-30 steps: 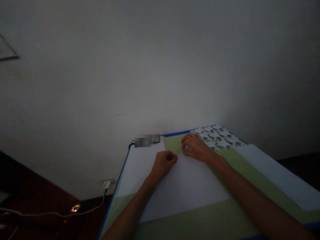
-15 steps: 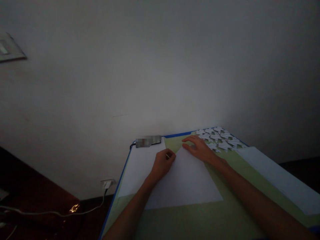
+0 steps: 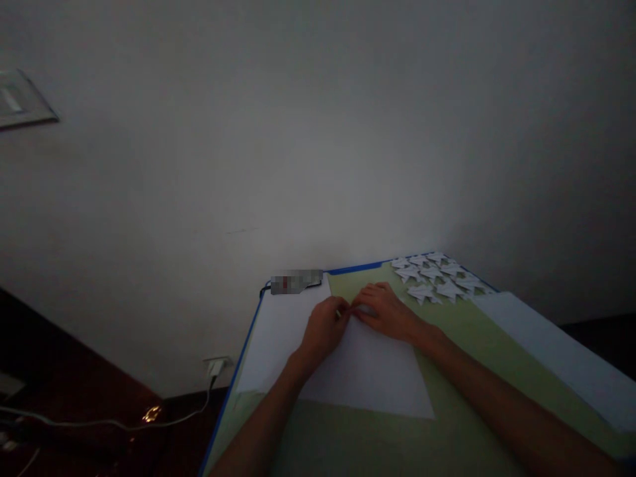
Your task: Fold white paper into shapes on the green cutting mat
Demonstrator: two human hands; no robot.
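Observation:
A white sheet of paper [image 3: 370, 374] lies under my hands on the green tabletop [image 3: 348, 444]. My left hand [image 3: 325, 328] is closed in a pinch at the sheet's far edge. Against it, fingertips meeting, my right hand [image 3: 382, 310] pinches the same edge, thumb and fingers together. Both hands hide the far part of the sheet. Further left, another white sheet [image 3: 271, 351] lies flat, partly behind my left wrist. Beyond my right hand, several folded white paper figures [image 3: 450, 289] sit in rows at the far right corner.
A long white paper stack [image 3: 551, 351] lies along the right side. A dark flat device, partly blurred out [image 3: 297, 282], rests at the far left corner. The table meets a grey wall [image 3: 318, 146]. A plug [image 3: 216, 368] with a white cable hangs at left.
My right hand has moved left and down from the sheet's far corner to meet my left hand, and its fingers have closed. The sheet has turned slightly, its near edge now slanting down to the right.

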